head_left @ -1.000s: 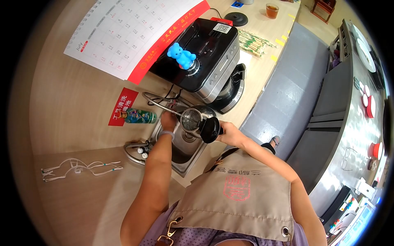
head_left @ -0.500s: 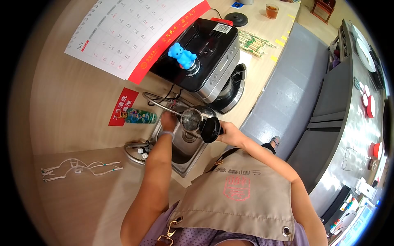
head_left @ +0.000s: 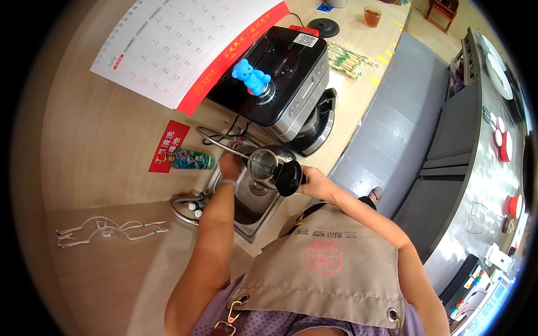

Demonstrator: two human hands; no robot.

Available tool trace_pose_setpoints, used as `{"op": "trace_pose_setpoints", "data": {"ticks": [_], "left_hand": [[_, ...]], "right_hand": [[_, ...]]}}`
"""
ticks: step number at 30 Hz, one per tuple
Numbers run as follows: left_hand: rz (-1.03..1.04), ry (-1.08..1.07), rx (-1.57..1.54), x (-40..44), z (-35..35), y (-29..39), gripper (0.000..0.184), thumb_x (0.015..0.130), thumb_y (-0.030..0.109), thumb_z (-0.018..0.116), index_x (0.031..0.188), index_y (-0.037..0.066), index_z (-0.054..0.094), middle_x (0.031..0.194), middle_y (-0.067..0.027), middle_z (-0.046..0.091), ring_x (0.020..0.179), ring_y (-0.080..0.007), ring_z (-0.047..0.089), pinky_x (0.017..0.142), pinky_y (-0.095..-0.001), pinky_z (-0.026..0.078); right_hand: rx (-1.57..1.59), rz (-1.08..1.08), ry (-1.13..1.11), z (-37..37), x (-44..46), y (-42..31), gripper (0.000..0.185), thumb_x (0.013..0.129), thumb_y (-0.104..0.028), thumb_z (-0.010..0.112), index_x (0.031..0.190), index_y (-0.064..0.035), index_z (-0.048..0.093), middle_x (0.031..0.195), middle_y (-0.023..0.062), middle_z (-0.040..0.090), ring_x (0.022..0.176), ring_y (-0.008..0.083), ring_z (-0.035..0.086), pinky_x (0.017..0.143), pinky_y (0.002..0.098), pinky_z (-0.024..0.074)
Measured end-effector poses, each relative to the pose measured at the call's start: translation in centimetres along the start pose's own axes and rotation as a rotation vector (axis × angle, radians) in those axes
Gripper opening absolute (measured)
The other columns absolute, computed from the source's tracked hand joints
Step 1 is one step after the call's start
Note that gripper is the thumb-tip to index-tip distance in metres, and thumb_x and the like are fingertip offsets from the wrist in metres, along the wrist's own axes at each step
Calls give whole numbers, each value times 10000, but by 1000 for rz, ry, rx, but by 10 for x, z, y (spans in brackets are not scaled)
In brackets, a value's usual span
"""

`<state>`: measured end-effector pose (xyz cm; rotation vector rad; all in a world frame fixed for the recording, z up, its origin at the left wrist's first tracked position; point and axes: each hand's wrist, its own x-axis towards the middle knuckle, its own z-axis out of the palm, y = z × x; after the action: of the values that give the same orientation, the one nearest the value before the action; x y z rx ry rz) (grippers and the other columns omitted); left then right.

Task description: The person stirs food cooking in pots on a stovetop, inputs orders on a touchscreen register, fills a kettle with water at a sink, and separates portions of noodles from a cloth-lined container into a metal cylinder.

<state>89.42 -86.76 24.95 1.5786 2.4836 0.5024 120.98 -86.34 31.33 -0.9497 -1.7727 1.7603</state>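
My right hand (head_left: 315,182) is closed on the black handle of a glass pot (head_left: 286,155) over the metal sink (head_left: 246,215). The pot's black lid (head_left: 288,178) stands tilted open, and a round strainer (head_left: 261,164) shows in its mouth. The thin curved faucet (head_left: 216,134) ends at the strainer. My left hand (head_left: 229,164) is at the sink's back edge beside the faucet; its fingers are mostly hidden, so its grip cannot be made out. A green patterned bottle (head_left: 193,159) lies near that hand in view.
Beyond the sink stands a black coffee machine (head_left: 280,73) with a blue bear (head_left: 250,77) on top. A calendar (head_left: 168,50) overhangs it at the left. A second faucet (head_left: 182,210) is left of the sink. Further off are wrapped sticks (head_left: 348,60) and a glass of tea (head_left: 371,17).
Both hands and the pot hold nearly the same places. The whole view has shifted very slightly.
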Motion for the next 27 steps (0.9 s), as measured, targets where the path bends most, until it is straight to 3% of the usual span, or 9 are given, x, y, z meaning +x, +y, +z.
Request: {"op": "trace_pose_setpoints", "data": {"ticks": [1,11,17,19,20,22,23,25,27], "left_hand": [[-19,-33,26,-1,-4,5,253,766,-35,481,887,70,677,823,-186,640,775,-338,617,668,-397,493],[62,-8,102,4,5,-10,242,769,-8,500,900,86,681,788,-180,638,723,-339,614,627,-397,491],[220,-58,141,3,-7,-9,196,764,8,521,867,74,673,784,-187,632,714,-348,602,615,-405,481],[289,154,-46,7,-10,-18,114,652,91,647,762,58,644,690,-153,611,662,-330,590,616,-405,475],[288,159,-47,12,-13,-22,114,652,91,647,762,58,644,690,-153,611,662,-330,590,616,-405,475],[63,122,-894,21,-21,-29,148,651,115,684,768,43,631,657,-136,593,605,-284,575,601,-360,473],[56,128,-894,23,-25,-33,148,651,115,684,768,43,631,657,-136,593,605,-284,575,601,-360,473],[-61,98,-268,29,-19,-55,138,684,120,691,769,31,627,632,-98,592,563,-209,550,570,-304,455],[-67,89,-212,28,-14,-61,149,715,147,693,772,26,626,617,-60,593,547,-164,542,527,-280,436]], "right_hand": [[3,7,-8,0,0,-1,379,674,-209,733,949,12,595,782,139,624,721,217,589,688,315,458],[-14,27,0,-2,-2,-7,385,680,-210,730,962,15,595,781,141,623,727,206,588,697,311,459],[41,18,-8,-3,-3,-10,385,685,-194,721,976,18,586,762,129,620,705,185,577,676,302,459],[13,14,-32,-3,-1,-9,419,691,-216,710,1017,11,577,786,117,622,691,193,574,672,302,461],[11,11,-35,-5,-1,-9,419,691,-216,710,1017,11,577,786,117,622,691,193,574,672,302,461],[194,201,-124,-10,-4,-20,472,708,-281,679,1068,1,563,851,118,618,745,205,573,671,311,462],[191,203,-131,-10,-4,-18,472,708,-281,679,1068,1,563,851,118,618,745,205,573,671,311,462],[304,257,-162,-12,-1,-18,562,733,-403,658,1098,11,548,913,125,605,825,215,563,719,318,454],[238,287,-152,-15,-4,-31,604,732,-452,655,1094,19,548,924,129,603,854,213,556,748,316,444]]}}
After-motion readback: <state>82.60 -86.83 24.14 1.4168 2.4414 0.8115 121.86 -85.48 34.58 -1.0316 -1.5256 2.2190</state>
